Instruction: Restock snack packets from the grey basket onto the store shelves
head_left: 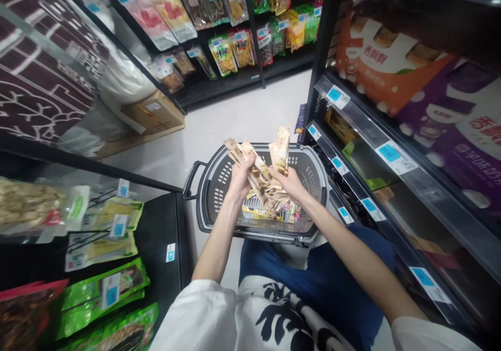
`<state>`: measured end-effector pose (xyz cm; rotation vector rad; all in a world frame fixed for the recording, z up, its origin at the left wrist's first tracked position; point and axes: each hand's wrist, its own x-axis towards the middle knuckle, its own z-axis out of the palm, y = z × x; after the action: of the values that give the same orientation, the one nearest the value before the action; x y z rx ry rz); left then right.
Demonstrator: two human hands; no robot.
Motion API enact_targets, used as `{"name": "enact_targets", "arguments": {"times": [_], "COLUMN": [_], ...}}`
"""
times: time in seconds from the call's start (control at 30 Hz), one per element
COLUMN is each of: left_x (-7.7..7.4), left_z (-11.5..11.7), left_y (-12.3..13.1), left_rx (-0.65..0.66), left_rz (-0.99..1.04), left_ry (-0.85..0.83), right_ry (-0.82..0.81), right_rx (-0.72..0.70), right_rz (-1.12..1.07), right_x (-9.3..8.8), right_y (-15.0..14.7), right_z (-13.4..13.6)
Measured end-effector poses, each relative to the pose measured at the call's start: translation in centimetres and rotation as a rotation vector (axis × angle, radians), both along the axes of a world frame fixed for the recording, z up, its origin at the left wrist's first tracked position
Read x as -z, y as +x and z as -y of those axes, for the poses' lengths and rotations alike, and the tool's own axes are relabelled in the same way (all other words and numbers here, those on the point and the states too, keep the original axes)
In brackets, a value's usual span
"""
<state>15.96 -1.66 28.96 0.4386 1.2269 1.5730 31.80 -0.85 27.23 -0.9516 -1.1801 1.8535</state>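
Observation:
Over a grey shopping basket (pixel 214 194) on the floor, my left hand (pixel 240 179) is closed around several slim beige snack packets (pixel 256 169). Similar packets (pixel 282 144) stand up from my right hand (pixel 290 184), whose fingers are closed on them. More beige packets (pixel 276 202) lie inside the basket below my hands. With them are a yellow-edged package (pixel 260 214) and some pink and green wrapping. The print on the packets is too small to read. The basket's black handle (pixel 191 179) sticks out at its left end.
Shelves with price tags (pixel 395 158) and orange and purple boxes (pixel 385 61) rise close on the right. Snack bags (pixel 223 56) hang on racks ahead. A cardboard box (pixel 154 113) sits on the floor at the left, and green bags (pixel 105 293) hang nearer.

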Motion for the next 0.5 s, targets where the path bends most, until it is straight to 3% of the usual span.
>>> {"name": "enact_targets", "arguments": {"times": [0.07,0.23,0.37,0.5], "left_x": [-0.3,-0.8,-1.0,-1.2], "left_z": [-0.2,-0.8,-0.8,-0.4], "left_y": [-0.5,-0.7,-0.3,0.9], "left_rx": [-0.032,0.01,0.033,0.146], "left_rz": [0.038,0.014,-0.049,-0.12], "left_ry": [0.041,0.057,0.087,0.064], "right_ry": [0.045,0.365,0.459,0.578], "right_rx": [0.084,0.149,0.098,0.013], "right_rz": [0.092,0.538,0.638,0.7], "right_x": [0.3,0.7,0.3,-0.3], "right_y": [0.1,0.0,0.2,0.6], "right_z": [-0.1,-0.3,-0.2,0.3]}}
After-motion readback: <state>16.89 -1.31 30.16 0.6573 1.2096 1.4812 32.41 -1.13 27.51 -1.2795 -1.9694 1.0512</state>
